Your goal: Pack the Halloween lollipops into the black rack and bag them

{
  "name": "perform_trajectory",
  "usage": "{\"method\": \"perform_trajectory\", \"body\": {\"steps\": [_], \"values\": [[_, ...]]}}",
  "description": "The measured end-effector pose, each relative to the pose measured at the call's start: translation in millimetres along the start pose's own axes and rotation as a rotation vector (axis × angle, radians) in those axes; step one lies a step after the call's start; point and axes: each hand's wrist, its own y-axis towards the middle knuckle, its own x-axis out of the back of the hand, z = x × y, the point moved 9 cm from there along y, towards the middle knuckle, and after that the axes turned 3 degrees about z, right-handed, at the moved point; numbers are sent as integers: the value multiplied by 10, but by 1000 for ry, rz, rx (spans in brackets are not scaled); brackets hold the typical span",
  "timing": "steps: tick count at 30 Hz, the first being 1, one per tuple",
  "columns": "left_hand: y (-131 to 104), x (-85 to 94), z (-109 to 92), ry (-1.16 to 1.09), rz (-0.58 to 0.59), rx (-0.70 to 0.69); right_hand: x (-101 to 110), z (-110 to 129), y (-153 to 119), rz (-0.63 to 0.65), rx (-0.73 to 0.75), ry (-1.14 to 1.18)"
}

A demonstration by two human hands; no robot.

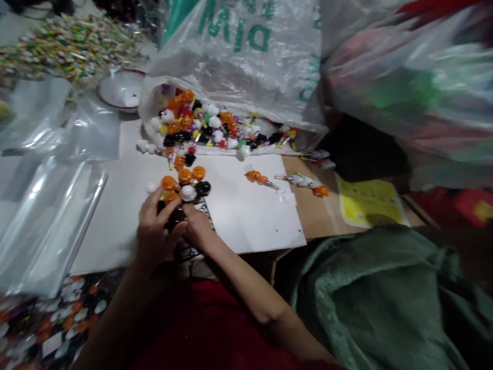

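Observation:
At the near edge of the white board [254,226], my left hand [152,223] curls its fingers around a bunch of small plastic figures [185,176] with orange, white and black heads. My right hand [198,223] is bent in against the same bunch, its fingertips close to a white head [188,193] and partly hidden. What those fingers pinch, if anything, cannot be made out. Under both hands lies a black openwork rack [188,251]. A loose black figure [189,158] and an orange one [179,162] lie just beyond the bunch.
A large woven sack [239,67] opens toward me, spilling many figures on patterned sticks [215,128]. Loose figures [262,179] lie to the right, near a yellow sheet [370,200]. Clear plastic bags [50,221] and a white bowl [122,90] are leftward. A green sack [377,288] stands at right.

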Motion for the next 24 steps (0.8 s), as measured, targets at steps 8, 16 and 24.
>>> {"method": "perform_trajectory", "body": {"steps": [8,16,24], "values": [[172,78,104,-45,-91,-46,782,-530,-202,-194,126,233],[156,334,28,-25,-229,-7,1766,-1881,-611,-486,-399,-346],[227,97,208,-34,-67,97,741,-499,-428,-151,124,-18]]}}
